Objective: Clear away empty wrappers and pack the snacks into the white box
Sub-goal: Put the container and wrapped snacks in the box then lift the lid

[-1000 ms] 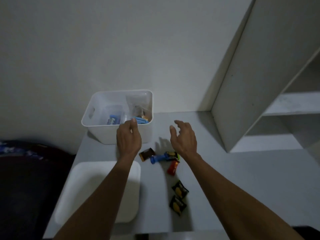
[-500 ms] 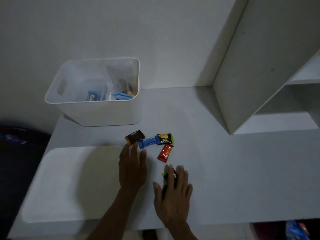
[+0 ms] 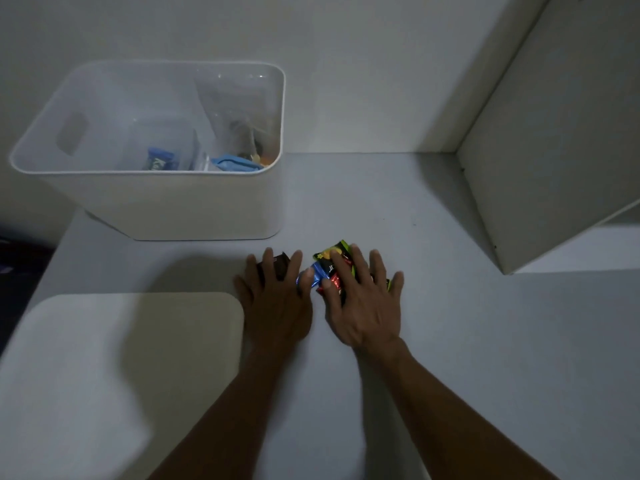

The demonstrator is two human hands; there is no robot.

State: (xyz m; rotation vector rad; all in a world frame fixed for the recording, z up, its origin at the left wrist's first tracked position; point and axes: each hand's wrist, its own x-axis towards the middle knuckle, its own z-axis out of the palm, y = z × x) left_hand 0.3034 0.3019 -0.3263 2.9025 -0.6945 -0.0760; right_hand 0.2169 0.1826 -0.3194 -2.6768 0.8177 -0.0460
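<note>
The white box (image 3: 166,206) stands at the back left of the table, with blue packets and a clear bag inside. In front of it lies a small heap of snacks. My left hand (image 3: 277,299) lies flat, fingers spread, over a brown packet (image 3: 281,263) and touches a blue wrapper (image 3: 313,277). My right hand (image 3: 363,303) lies flat, fingers straight, over a black and green packet (image 3: 334,254) and a red packet (image 3: 334,284). Other packets under the right palm are mostly hidden.
A white lid (image 3: 114,368) lies flat at the front left of the grey table (image 3: 485,341). A white shelf unit (image 3: 554,140) stands at the right, against the wall. A dark object lies beyond the table's left edge.
Both hands have moved forward onto the snacks. The right hand has pushed the black packets up against the blue and red ones, so the snacks now lie bunched together.
</note>
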